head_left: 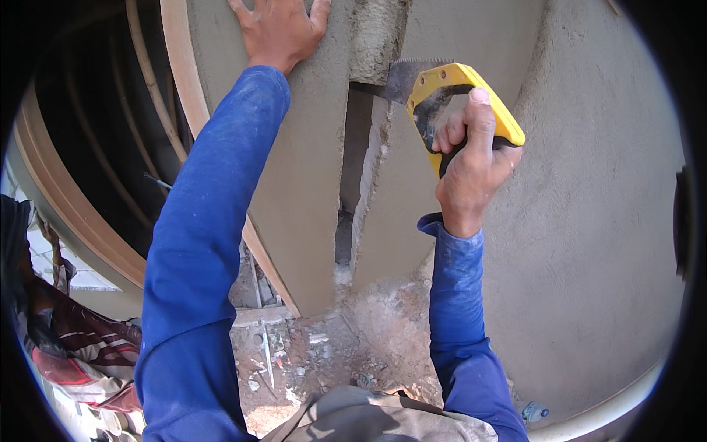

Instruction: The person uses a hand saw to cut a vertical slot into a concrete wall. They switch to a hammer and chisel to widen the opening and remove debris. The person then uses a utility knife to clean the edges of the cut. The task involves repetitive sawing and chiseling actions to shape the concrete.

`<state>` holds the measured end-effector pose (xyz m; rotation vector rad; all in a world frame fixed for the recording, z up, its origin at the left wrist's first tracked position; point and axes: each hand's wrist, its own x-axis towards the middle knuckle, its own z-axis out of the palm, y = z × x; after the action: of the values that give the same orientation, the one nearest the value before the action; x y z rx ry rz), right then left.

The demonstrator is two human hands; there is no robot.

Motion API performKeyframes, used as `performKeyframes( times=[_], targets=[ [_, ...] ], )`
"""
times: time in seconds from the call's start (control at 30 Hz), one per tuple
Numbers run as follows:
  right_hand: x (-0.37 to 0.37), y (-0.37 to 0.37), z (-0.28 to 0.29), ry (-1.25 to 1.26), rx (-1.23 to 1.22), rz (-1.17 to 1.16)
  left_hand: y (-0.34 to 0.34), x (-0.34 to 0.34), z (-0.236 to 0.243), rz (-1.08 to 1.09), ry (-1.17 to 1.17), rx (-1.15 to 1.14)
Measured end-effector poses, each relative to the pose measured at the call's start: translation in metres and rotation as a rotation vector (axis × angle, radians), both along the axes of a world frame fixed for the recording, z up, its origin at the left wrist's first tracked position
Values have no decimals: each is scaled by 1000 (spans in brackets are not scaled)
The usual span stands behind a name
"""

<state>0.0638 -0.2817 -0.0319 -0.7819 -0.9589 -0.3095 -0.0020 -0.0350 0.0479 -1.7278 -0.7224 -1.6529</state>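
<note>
Handsaw (436,82) looks light, stiff; grip by its handle (503,110), right hand (475,168) wrapped there, left hand (282,31) spread on plastered wall (303,184).

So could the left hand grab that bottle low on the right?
Probably not: the left hand is up against the grey wall, and the bottle is low down, beyond the right arm.

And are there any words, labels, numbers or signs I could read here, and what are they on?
None that can be read.
Yellow-and-black handsaw in the right hand: no legible lettering.
Small plastic bottle near the lower right edge: too small and blurred to tell any print.
Grey wall and blue sleeves: no writing to be seen.
</note>
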Motion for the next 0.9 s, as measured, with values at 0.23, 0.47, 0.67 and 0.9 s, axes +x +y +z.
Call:
performKeyframes(
  times=[0.23, 0.47, 0.67, 0.9],
  targets=[
    [32, 27, -20, 38, 16, 70, -6, 1, 13, -34, -21, 31],
    [-8, -6, -5, 43, 79, 23, -25, -16, 25, -35, -46, 50],
    [-73, -55, 8, -16, 61, 67, -39, -65, 24, -18, -86, 55],
    [-64, -43, -6, -59, 18, 38, -67, -85, 12, -47, -81, 59]
  ],
)
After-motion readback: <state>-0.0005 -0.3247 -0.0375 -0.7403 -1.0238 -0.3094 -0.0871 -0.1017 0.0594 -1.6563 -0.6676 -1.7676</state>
